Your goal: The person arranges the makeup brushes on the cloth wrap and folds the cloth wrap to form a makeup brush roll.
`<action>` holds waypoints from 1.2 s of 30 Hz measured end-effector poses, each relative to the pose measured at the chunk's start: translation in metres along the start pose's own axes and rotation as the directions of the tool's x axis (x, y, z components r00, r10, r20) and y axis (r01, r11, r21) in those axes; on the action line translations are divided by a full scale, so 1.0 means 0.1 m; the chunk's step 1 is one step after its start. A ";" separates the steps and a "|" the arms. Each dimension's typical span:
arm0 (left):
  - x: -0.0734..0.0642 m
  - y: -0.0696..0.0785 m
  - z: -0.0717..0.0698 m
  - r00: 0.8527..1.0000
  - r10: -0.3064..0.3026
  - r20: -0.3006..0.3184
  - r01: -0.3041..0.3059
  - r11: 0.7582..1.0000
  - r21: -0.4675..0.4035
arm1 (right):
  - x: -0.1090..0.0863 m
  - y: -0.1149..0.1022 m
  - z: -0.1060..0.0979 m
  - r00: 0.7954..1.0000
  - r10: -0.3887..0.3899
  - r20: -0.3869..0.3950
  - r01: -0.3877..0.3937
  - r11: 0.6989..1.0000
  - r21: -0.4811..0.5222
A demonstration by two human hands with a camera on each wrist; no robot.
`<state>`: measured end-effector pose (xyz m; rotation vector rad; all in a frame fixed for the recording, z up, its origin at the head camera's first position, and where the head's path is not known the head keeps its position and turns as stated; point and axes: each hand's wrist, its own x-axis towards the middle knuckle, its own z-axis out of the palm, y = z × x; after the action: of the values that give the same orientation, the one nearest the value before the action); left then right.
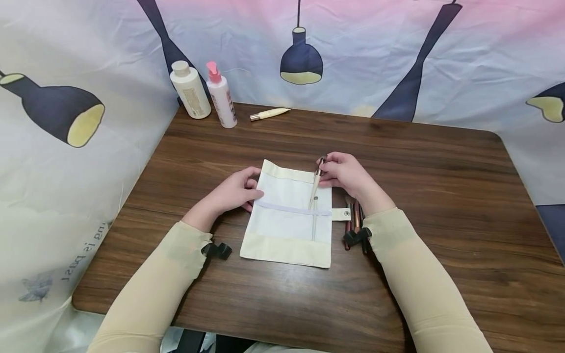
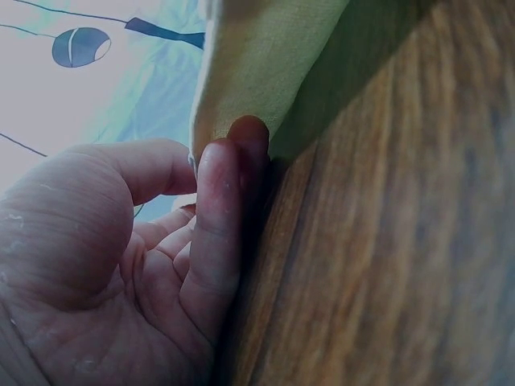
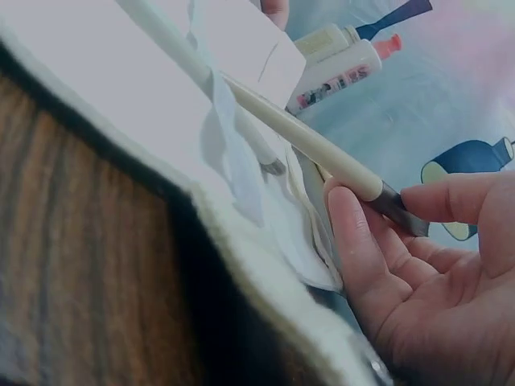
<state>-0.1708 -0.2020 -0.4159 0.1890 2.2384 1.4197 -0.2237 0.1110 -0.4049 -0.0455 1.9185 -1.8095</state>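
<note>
A cream cloth brush roll (image 1: 287, 250) lies unfolded, its white inner side up with a pale elastic band (image 1: 282, 210) across it. My left hand (image 1: 236, 191) pinches its left edge, thumb above and fingers beneath; the left wrist view shows that edge raised off the wood. My right hand (image 1: 346, 174) holds a makeup brush (image 3: 314, 149) with a cream handle by its dark metal end, between thumb and fingers. In the right wrist view the handle passes under the band. A second, thinner brush (image 1: 315, 220) sits under the band beside it.
Several dark-handled brushes (image 1: 356, 215) lie by the roll's snap strap (image 1: 341, 214), partly hidden by my right wrist. Toward the back of the wooden table (image 1: 441, 196) are a white bottle (image 1: 192, 93), a pink-topped pump bottle (image 1: 224, 103) and a cream-handled brush (image 1: 270, 113).
</note>
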 end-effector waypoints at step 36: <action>0.00 0.02 0.01 1.000 0.001 0.000 -0.001 1.000 -0.005 | -0.02 0.04 0.20 0.997 -0.071 -0.015 0.055 0.881 -0.470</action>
<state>-0.1709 -0.2003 -0.4148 0.1885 2.2352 1.4252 -0.2135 0.0940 -0.4079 -0.2474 2.3622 -1.3442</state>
